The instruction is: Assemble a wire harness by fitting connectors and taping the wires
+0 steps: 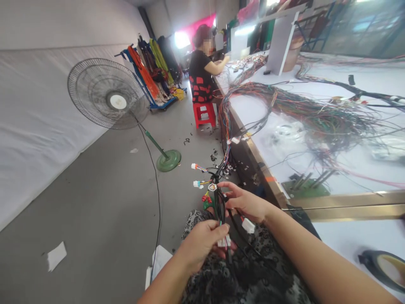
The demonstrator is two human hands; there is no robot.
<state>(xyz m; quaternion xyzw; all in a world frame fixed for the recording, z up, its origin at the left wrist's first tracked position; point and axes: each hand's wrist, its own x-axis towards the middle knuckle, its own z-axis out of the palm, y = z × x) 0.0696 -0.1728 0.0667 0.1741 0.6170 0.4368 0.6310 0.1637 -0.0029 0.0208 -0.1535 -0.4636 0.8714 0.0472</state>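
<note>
A black-wrapped wire harness (219, 205) hangs from the table side down over my lap. My left hand (202, 244) is closed on it low down, with a white plastic connector (224, 241) between thumb and fingers. Higher up, my right hand (245, 203) curls its fingers around the right side of the same bundle. Branches end in a white-and-orange connector (194, 166), a white-and-blue connector (196, 184) and small red connectors (206, 198). Another white connector (248, 226) dangles below my right hand.
At right stands a white table (253, 112) with heaped loose wires (319, 114) and a tape roll (387, 270). A standing fan (117, 101) is at left. Ahead, a person (201, 63) sits on a red stool (204, 115). Scraps litter the floor.
</note>
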